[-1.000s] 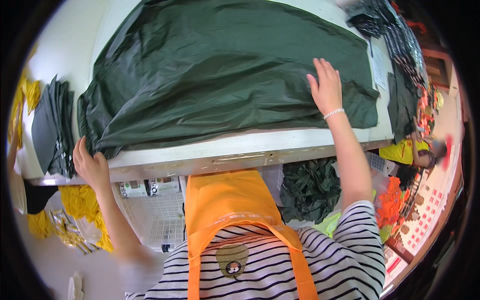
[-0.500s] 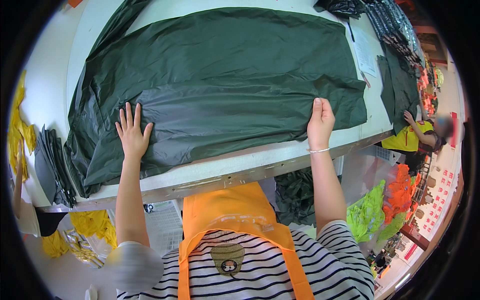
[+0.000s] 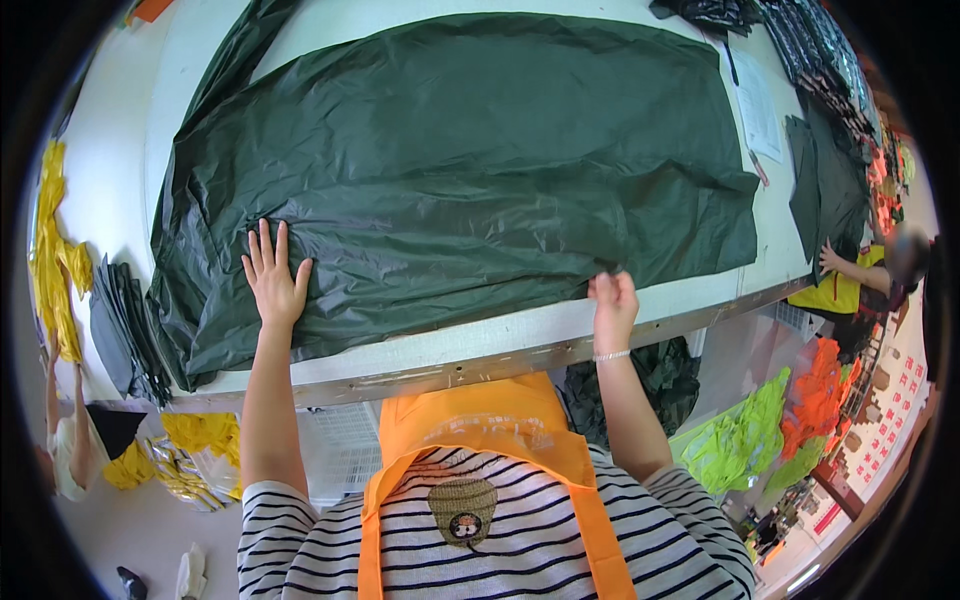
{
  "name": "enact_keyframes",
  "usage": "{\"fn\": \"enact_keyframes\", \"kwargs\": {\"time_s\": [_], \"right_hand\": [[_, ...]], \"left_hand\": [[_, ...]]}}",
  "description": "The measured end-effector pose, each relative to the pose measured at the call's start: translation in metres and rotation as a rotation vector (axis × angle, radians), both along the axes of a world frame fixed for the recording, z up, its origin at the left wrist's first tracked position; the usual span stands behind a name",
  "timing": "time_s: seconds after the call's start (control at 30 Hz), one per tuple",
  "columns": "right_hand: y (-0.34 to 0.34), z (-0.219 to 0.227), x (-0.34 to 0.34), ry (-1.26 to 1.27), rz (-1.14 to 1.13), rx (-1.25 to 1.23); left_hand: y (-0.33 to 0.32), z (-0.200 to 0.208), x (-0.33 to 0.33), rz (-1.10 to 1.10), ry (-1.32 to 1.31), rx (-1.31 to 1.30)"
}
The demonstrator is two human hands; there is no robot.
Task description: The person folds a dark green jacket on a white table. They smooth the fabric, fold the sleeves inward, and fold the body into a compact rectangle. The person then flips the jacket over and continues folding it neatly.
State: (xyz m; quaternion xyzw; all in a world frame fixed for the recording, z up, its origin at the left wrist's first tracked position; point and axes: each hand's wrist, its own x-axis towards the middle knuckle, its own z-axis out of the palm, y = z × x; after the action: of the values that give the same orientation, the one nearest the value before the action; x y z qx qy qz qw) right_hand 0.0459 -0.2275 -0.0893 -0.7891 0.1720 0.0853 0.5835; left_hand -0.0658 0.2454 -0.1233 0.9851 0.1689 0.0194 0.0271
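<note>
A large piece of dark green, shiny cloth [image 3: 480, 140] lies spread over the white table in front of me, creased along its near part. My left hand [image 3: 276, 280] is pressed flat on its left portion, fingers apart. At the cloth's near edge, right of the middle, my right hand [image 3: 614, 303] is closed, with thumb and fingers pinching the edge. The fingertips partly hide the bit of cloth between them. A narrower length of the green cloth [image 3: 228, 60] runs off toward the far left.
The table's metal-trimmed edge [image 3: 460, 376] runs before me. Folded dark pieces [image 3: 125, 325] and a yellow garment [image 3: 52, 250] lie left. A paper sheet [image 3: 757, 110] and pen [image 3: 760, 168] lie right. Co-workers stand at both sides. Green cloth [image 3: 650, 385] hangs below the edge.
My right hand has come down and slightly left, toward the table's near edge. The raised fold it held now lies flatter. My left hand stays on the cloth.
</note>
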Motion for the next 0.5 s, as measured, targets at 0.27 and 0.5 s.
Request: {"fn": "enact_keyframes", "kwargs": {"time_s": [0.27, 0.5], "right_hand": [[-0.003, 0.074, 0.024, -0.372, 0.24, -0.159], [0.05, 0.093, 0.027, -0.749, 0.282, -0.618]], "left_hand": [[-0.002, -0.001, 0.001, 0.017, 0.019, -0.001], [0.0, 0.008, 0.004, 0.027, 0.022, -0.049]]}}
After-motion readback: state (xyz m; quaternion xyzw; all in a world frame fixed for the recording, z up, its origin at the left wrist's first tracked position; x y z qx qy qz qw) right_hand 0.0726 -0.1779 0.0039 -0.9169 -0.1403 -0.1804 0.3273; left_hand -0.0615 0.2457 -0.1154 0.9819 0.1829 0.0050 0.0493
